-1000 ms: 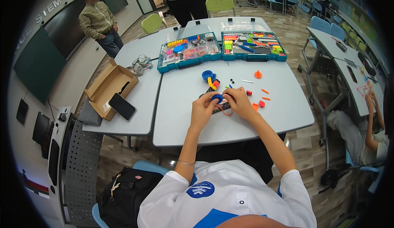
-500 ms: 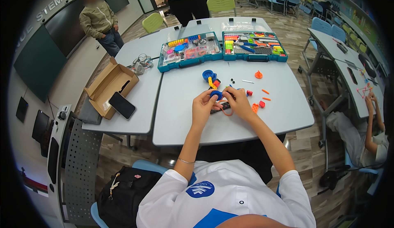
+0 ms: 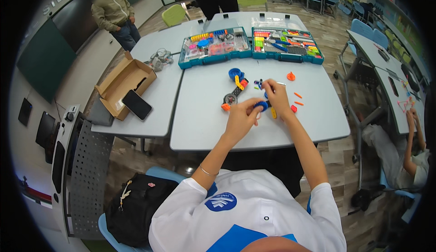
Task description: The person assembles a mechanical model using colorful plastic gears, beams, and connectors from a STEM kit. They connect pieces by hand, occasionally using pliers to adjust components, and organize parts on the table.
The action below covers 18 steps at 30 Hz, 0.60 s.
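Note:
My left hand (image 3: 243, 116) pinches a blue toothed gear wheel (image 3: 262, 105) between thumb and fingers, low over the white table. Just beyond it, my right hand (image 3: 278, 98) has its fingertips closed by a cluster of small black, blue and green pieces (image 3: 258, 85); what they hold is too small to make out. Left of my hands lies a part-built model (image 3: 237, 90): a dark beam with a blue cup-shaped piece (image 3: 235, 74), a yellow connector and a grey-black wheel (image 3: 230, 99). A yellow piece (image 3: 274, 113) shows under my right wrist.
Two teal kit cases (image 3: 217, 57) full of parts stand open at the table's back. Orange pegs (image 3: 298, 99), an orange round piece (image 3: 290, 76) and a red block (image 3: 294, 109) lie to the right. On the left table are a cardboard box (image 3: 111, 100) and a phone (image 3: 137, 105).
My left hand has moved right with the blue gear. My right hand has reached farther away, toward the small pieces. The model's wheel, hidden before, now shows left of my hands.

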{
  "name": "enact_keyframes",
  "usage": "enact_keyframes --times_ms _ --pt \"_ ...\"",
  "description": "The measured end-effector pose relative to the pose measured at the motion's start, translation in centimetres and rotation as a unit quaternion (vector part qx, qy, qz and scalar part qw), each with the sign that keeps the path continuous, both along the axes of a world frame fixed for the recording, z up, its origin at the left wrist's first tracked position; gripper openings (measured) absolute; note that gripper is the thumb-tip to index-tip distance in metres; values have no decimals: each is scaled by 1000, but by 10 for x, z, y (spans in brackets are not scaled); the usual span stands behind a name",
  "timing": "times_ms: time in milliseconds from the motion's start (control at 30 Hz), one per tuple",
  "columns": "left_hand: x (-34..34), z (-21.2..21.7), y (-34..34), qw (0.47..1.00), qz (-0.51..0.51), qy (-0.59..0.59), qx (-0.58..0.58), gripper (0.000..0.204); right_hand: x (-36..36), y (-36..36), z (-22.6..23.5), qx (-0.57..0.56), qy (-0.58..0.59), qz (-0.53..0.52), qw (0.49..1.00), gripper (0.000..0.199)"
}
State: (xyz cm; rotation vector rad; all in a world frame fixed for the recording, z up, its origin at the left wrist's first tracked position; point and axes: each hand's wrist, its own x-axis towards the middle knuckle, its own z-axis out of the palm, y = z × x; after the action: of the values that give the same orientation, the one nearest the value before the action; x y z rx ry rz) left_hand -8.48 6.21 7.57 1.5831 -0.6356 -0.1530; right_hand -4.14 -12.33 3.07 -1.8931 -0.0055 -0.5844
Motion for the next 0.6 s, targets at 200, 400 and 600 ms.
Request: enact_keyframes --times_ms 200,400,600 --pt "27 14 -7 970 96 -178 135 22 -11 -7 0 -153 -29 -111 982 20" --pt "66 -18 -23 856 70 -343 380 27 -8 -11 -2 -163 -52 -181 968 18" --pt "75 -59 -27 847 69 -362 383 33 -19 -13 -4 -159 -45 -188 968 18"
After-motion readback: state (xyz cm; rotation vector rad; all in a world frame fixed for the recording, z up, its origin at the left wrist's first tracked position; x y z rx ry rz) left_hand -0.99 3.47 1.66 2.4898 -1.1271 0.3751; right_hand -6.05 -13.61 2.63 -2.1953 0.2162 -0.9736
